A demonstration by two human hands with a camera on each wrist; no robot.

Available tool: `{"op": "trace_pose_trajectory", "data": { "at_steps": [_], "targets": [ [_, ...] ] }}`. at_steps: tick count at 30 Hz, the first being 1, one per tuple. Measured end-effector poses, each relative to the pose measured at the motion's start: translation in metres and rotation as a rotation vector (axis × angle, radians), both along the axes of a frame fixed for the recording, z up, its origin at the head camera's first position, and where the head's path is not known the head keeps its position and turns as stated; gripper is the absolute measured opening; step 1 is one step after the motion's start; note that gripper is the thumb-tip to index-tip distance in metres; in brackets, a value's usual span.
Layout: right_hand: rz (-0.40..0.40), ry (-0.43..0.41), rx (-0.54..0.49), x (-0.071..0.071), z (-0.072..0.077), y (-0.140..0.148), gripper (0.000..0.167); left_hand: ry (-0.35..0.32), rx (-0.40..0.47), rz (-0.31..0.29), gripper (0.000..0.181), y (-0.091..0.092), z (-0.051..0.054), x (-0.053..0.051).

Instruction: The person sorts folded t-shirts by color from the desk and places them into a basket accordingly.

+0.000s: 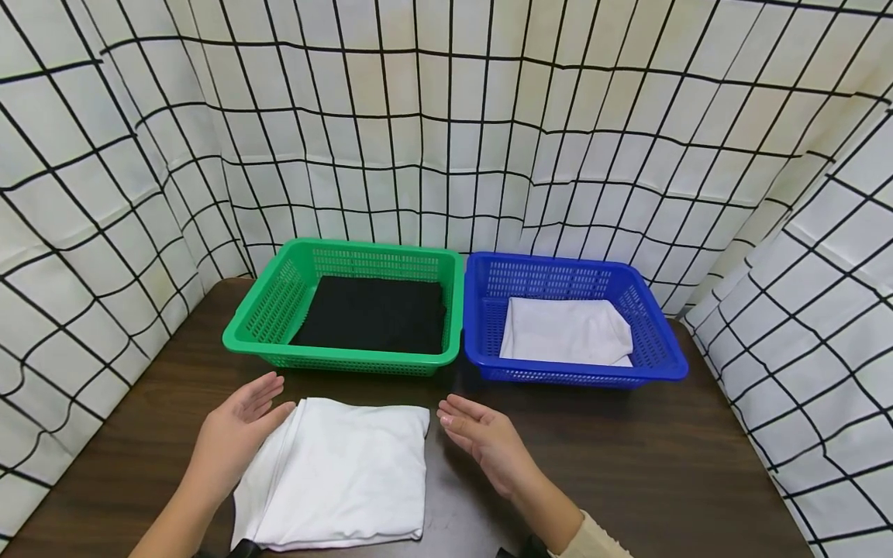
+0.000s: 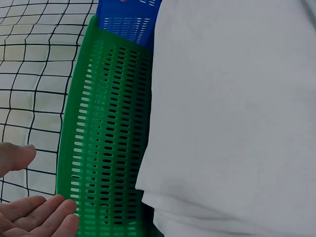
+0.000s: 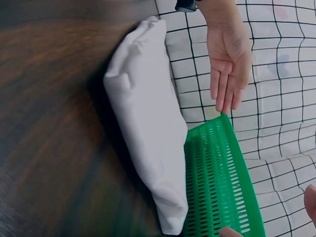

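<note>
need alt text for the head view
A folded white cloth lies on a dark table between a person's left hand and right hand. Behind it, a green basket holds black cloth; a blue basket beside that holds a second white cloth. A white gridded curtain stands behind.

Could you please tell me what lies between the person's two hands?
The head view shows a folded white cloth between the left hand and the right hand.

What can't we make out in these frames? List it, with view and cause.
Head: floor of the green basket under the black cloth, covered by that cloth.
Head: underside of the white cloth on the table, hidden by its own upper layers.
Left wrist: most of the blue basket, cut off by the top edge.
Right wrist: table grain at lower left, blurred.
</note>
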State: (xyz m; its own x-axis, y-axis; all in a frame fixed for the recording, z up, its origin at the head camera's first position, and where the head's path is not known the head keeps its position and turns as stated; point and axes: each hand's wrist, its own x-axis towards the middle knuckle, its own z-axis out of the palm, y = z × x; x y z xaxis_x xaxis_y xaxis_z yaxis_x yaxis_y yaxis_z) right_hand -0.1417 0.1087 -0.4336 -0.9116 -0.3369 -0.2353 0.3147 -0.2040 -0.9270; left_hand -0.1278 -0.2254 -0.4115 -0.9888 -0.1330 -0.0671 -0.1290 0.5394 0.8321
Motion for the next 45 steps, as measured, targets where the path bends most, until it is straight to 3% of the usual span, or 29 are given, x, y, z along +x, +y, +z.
{"op": "trace_pose_trajectory", "data": {
  "at_steps": [6, 10, 14, 20, 31, 38, 45],
  "targets": [
    [0.024, -0.033, 0.011, 0.004, -0.009, 0.001, 0.066, -0.076, -0.015, 0.005, 0.077, -0.002, -0.006, 0.008],
    [0.049, -0.063, 0.023, 0.008, -0.015, 0.003, 0.068, -0.088, -0.015, 0.026, 0.077, -0.001, -0.011, 0.012],
    [0.066, -0.074, 0.050, 0.012, -0.020, 0.002, 0.071, -0.084, 0.023, 0.059, 0.076, -0.001, -0.016, 0.017],
    [0.083, -0.093, 0.055, 0.016, -0.025, -0.001, 0.071, -0.132, 0.071, 0.087, 0.077, -0.002, -0.023, 0.023],
    [0.066, -0.108, 0.065, 0.021, -0.030, -0.004, 0.070, -0.110, 0.133, 0.117, 0.073, -0.001, -0.034, 0.029],
    [0.059, -0.104, 0.060, 0.025, -0.030, -0.007, 0.070, -0.094, 0.074, 0.139, 0.072, -0.003, -0.042, 0.030],
    [0.052, -0.091, 0.064, 0.029, -0.034, -0.010, 0.071, -0.178, 0.022, 0.096, 0.080, -0.006, -0.043, 0.029]
  ]
}}
